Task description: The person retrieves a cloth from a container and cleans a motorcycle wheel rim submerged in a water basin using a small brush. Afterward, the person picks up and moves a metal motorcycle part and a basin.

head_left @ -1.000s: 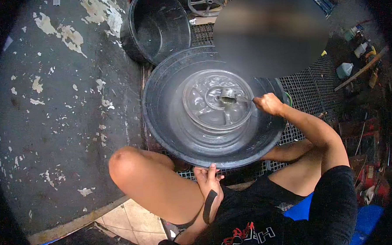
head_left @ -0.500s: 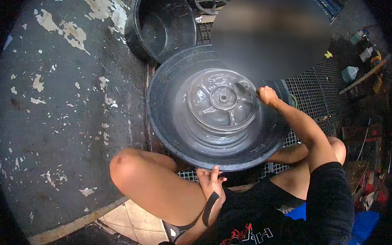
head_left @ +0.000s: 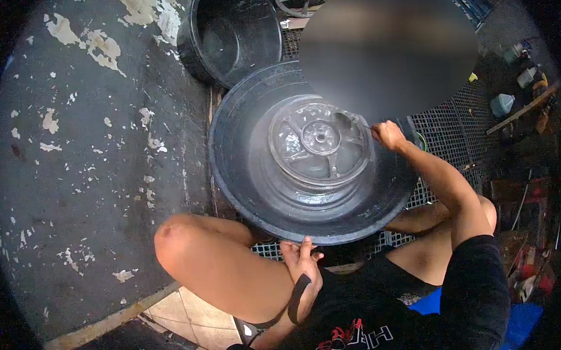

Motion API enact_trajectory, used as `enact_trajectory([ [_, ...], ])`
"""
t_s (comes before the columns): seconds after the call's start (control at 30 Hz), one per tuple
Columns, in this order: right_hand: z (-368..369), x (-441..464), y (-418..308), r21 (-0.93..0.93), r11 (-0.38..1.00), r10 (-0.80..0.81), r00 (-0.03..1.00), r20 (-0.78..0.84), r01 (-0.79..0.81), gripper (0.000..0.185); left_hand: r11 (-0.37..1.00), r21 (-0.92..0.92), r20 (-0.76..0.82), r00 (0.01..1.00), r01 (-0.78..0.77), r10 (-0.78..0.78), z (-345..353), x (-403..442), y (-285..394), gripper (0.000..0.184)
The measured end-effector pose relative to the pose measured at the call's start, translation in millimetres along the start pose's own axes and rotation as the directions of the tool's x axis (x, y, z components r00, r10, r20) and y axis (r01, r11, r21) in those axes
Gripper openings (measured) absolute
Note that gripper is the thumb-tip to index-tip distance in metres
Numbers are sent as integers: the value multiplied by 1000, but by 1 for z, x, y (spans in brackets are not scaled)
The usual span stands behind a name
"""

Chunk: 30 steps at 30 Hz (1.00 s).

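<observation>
A wide dark tub (head_left: pixel 223 182) holds a wet, spoked wheel (head_left: pixel 334 165) lying flat at its middle, with what looks like grey liquid around it. The right hand (head_left: pixel 388 135), toward the tub's three o'clock, is closed around the handle of a small scoop (head_left: pixel 342 120), its bowl over the wheel's one o'clock. The left hand (head_left: pixel 302 258) is partly open, its thumb against the tub's six o'clock rim. A second dark container (head_left: pixel 195 50) stands tilted at eleven o'clock.
</observation>
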State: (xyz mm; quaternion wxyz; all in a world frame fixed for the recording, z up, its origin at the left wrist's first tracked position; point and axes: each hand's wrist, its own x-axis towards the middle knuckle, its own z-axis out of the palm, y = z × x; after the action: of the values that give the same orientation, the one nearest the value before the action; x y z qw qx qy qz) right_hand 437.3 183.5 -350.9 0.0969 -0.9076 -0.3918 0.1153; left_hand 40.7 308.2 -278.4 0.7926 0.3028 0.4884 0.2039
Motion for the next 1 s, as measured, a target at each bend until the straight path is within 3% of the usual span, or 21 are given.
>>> enact_trajectory([
  [0.03,-2,-7,-2,-37,998,-49,996,-77,46,15,1000,-6,-7,1000,0,0,1,-1,1,29],
  [0.13,-19,-22,-12,-142,990,-18,1000,1,18,18,1000,4,-20,1000,-10,10,3,-4,2,28],
  [0.23,-23,-31,-15,-236,965,-97,992,82,114,17,999,43,-16,1000,-26,26,0,-2,-1,27],
  [0.47,-21,-42,-57,-273,910,-289,949,123,313,12,1000,14,6,1000,-20,20,1,-5,1,29],
  [0.6,-5,-34,-65,-247,911,-327,943,56,330,12,1000,26,9,1000,-5,5,1,-5,3,28],
  [0.83,10,2,-24,-148,988,-76,985,-156,53,14,1000,24,-26,1000,6,-6,2,-7,5,28],
  [0.9,29,13,-11,-220,973,72,997,30,-64,13,999,53,-40,999,15,-13,-1,-4,2,31],
  [0.93,27,21,4,-273,952,168,982,87,-139,14,999,37,-33,999,23,-22,-4,-1,-1,43],
  [0.97,29,23,3,-376,923,157,973,169,-83,16,998,63,-33,999,1,1,-7,-1,-4,49],
  [1.0,72,32,33,-443,894,83,996,38,-58,17,999,45,-87,996,29,-25,-4,-8,2,51],
])
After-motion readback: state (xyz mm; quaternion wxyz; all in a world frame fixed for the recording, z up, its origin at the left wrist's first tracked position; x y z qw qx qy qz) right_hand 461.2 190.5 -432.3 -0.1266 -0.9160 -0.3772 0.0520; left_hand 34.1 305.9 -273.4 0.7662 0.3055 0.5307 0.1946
